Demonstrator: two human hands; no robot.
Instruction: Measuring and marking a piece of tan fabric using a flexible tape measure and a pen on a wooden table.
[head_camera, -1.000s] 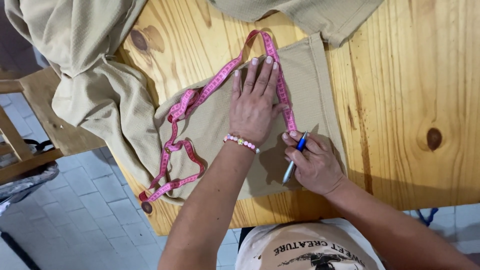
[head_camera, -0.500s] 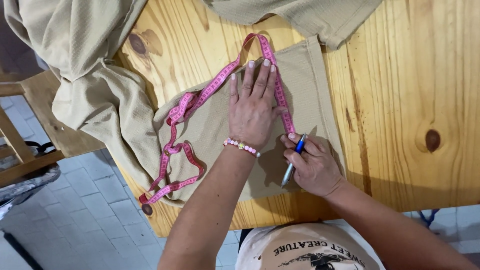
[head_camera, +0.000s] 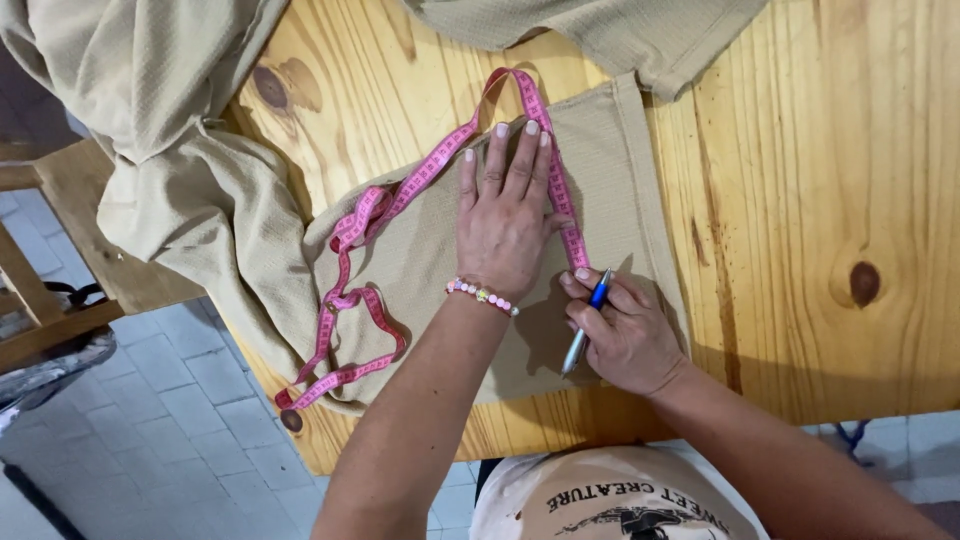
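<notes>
My left hand (head_camera: 507, 215) lies flat, fingers together, on a beige fabric panel (head_camera: 610, 170) spread on the wooden table (head_camera: 800, 180). It presses down the pink measuring tape (head_camera: 400, 195), whose right strand runs along my thumb side. A beaded bracelet sits on that wrist. My right hand (head_camera: 630, 335) grips a blue and silver pen (head_camera: 588, 320), its tip touching the fabric at the lower end of the tape. The tape loops over the top of the panel and trails off to the left in curls.
More beige fabric (head_camera: 150, 130) is heaped at the table's left edge and hangs over it. Another beige piece (head_camera: 600, 30) lies at the top. A wooden chair (head_camera: 40, 290) stands at the left on a grey tiled floor (head_camera: 170, 440).
The view has shifted slightly. My hands, the pen and the tape stay in almost the same place on the fabric.
</notes>
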